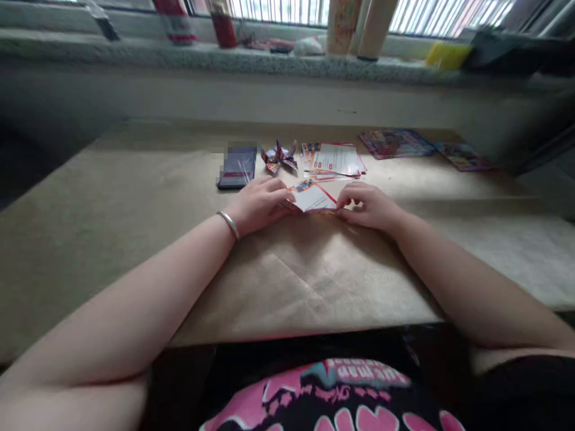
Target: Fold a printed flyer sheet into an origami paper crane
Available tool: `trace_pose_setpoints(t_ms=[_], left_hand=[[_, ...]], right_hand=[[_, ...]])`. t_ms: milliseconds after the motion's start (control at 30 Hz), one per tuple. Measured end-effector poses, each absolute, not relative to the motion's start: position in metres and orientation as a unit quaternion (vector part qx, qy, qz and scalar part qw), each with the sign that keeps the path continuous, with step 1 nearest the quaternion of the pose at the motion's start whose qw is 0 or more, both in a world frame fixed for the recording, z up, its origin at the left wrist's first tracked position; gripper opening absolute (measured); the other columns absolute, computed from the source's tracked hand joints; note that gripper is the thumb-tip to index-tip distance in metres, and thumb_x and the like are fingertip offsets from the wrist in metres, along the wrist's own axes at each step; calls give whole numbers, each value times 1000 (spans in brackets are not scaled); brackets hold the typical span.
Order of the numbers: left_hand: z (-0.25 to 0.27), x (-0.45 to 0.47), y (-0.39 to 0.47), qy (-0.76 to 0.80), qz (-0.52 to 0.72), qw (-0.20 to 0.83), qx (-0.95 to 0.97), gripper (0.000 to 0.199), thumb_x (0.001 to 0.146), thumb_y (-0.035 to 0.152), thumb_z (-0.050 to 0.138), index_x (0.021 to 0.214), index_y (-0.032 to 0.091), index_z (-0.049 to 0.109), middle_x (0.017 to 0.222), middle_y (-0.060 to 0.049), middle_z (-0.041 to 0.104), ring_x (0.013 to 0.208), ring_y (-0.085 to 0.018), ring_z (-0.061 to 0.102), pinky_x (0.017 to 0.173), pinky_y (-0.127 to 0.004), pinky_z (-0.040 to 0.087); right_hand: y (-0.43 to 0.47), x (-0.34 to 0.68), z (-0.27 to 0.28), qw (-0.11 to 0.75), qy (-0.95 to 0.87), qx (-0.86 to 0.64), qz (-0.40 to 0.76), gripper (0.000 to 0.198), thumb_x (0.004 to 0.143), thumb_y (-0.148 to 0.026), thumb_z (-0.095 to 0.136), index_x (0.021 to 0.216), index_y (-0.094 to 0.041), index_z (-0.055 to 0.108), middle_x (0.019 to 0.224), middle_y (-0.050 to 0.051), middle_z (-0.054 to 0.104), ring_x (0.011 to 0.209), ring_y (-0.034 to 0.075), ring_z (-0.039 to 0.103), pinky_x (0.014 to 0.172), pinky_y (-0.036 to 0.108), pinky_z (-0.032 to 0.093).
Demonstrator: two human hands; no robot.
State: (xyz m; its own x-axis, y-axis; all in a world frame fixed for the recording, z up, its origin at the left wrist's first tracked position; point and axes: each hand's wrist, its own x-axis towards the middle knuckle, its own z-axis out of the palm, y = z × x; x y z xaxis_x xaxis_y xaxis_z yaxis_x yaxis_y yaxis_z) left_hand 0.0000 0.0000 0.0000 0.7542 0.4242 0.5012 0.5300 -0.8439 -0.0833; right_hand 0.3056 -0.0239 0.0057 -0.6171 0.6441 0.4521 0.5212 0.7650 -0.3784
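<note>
Between my two hands is a folded sheet of printed paper (314, 199), white on the upper face with a red border and some colour at its back corner. My left hand (261, 202), a silver bangle at its wrist, grips the paper's left end. At the right end, my right hand (363, 205) pinches the edge between thumb and fingers. Just behind the paper lies a stack of similar printed sheets (336, 160). To the left of that stack stand small folded paper figures (279, 158), dark and multicoloured.
A phone (238, 166) lies left of the figures. Colourful printed booklets (396, 143) rest at the back right of the brown-covered table (148, 233). On the window sill (269, 60) stand bottles, tall containers (376, 27) and a yellow item (447, 55).
</note>
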Motion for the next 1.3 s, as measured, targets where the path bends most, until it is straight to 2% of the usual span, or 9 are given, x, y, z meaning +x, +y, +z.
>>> trace_pose_setpoints(t_ms=[200,400,567,700,867,1100,1200,1300], left_hand=[[4,1,-1,-252,-189,127,-941,26,99,34,50,96,28,75,106,-2,74,95,-20,61,85,-35,40],[9,-1,-1,-256,-169,91,-947,24,96,33,52,99,27,75,106,-2,76,96,-20,64,88,-37,41],[16,1,-6,-212,-144,52,-965,24,92,31,54,104,25,74,108,-4,75,94,-20,66,82,-34,46],[19,4,-12,-220,-141,68,-963,26,90,35,57,107,24,74,110,-5,75,97,-22,67,83,-36,47],[15,5,-11,-238,-149,86,-956,27,92,36,54,110,27,73,114,-3,75,110,-24,65,94,-41,46],[8,3,-8,-274,-149,100,-945,36,93,38,52,121,24,70,129,-5,69,122,-29,60,104,-48,42],[11,6,-12,-255,-159,110,-948,38,94,41,53,125,25,67,131,-4,69,124,-28,59,102,-46,43],[15,11,-18,-215,-145,130,-957,31,96,41,52,118,28,70,124,-1,72,118,-25,62,99,-43,44]], right_hand=[[-22,307,7,257,-918,-287,96,7,84,-26,66,80,-21,70,83,5,70,81,19,62,77,33,47],[-28,305,11,206,-933,-290,62,9,84,-25,65,80,-22,73,83,4,73,81,18,62,77,33,46],[-29,305,13,186,-940,-279,65,10,84,-23,65,79,-22,73,85,4,73,80,17,62,74,31,46],[-29,305,12,187,-939,-283,54,10,84,-25,65,79,-22,74,86,3,73,80,17,63,75,31,46],[-31,303,13,186,-936,-299,7,15,87,-27,63,80,-22,74,86,4,74,84,19,63,75,32,46],[-30,300,12,181,-935,-302,-35,18,90,-28,60,81,-21,74,89,4,76,85,20,63,79,34,47],[-30,299,11,174,-936,-301,-52,18,91,-29,59,82,-21,73,91,4,76,87,20,63,82,34,46],[-31,297,11,158,-933,-314,-77,19,92,-30,58,83,-21,72,91,5,75,87,20,62,82,35,44]])
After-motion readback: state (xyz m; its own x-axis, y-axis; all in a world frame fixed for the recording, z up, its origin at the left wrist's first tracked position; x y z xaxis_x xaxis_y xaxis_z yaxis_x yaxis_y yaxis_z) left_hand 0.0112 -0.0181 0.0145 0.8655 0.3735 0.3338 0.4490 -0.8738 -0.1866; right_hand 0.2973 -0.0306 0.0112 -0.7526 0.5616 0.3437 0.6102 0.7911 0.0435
